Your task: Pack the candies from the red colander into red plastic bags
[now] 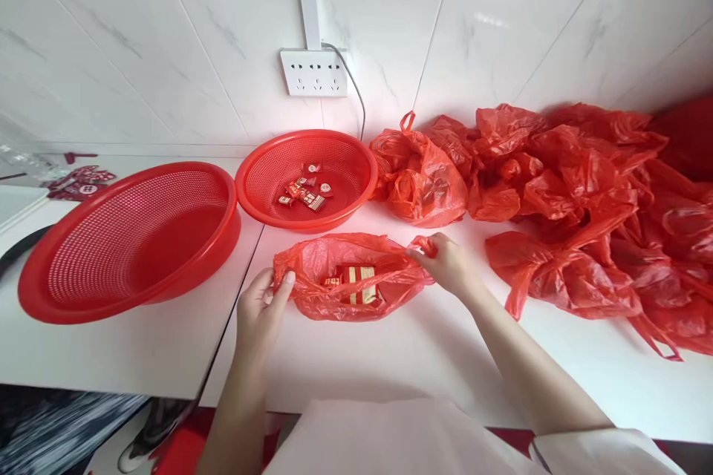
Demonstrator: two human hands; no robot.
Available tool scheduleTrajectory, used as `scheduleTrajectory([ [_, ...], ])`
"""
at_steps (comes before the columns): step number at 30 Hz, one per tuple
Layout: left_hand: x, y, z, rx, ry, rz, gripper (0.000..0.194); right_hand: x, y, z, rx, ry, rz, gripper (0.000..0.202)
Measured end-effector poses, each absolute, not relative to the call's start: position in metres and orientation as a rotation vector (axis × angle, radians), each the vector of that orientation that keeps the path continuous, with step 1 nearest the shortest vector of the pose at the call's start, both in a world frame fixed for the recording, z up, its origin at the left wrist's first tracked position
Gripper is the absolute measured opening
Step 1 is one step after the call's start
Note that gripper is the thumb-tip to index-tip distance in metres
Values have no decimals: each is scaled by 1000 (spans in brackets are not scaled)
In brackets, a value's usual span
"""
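A red plastic bag [328, 309] lies on the white table in front of me, its mouth spread open. Inside it show red and gold wrapped packets [361, 283]. My left hand [261, 308] pinches the bag's left end between thumb and fingers. At the right end, my right hand [445, 263] grips the bunched handle of the same bag. Just behind the bag stands a round red colander [306, 221] with several small wrapped pieces [305, 193] scattered on its bottom.
A larger red colander [183, 289] sits tilted at the left, with nothing visible inside. Several filled, tied red bags [562, 185] are heaped along the right. A socket strip [314, 73] with a grey cable is on the tiled wall. Dark red packets [81, 182] lie at far left.
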State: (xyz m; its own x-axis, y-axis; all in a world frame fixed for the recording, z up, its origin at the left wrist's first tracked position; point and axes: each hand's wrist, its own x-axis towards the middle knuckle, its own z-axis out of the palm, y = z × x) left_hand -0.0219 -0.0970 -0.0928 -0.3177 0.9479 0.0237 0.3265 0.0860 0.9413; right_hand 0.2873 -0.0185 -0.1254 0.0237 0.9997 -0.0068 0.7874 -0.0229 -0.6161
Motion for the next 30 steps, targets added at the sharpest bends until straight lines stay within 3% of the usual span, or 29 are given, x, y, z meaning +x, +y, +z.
scheduleTrajectory([
  [6,-14,-98,-107,1203,1684,1256,30,286,-19,-150,-2041,-2019,654,7],
  [11,-17,-100,-110,1182,1698,1245,28,289,-22,-124,-1883,-1918,723,31],
  [17,-20,-99,-94,1305,1740,1394,22,296,-23,-92,-1762,-1895,538,23],
  [22,-19,-93,-93,1169,1647,1748,24,293,-16,-83,-1250,-1403,984,11],
  [24,-18,-91,-99,1091,1533,1820,24,290,-13,-88,-1143,-1225,1190,15],
  [30,-20,-94,-123,1105,1395,1644,29,304,-18,-100,-1167,-1351,1334,33],
])
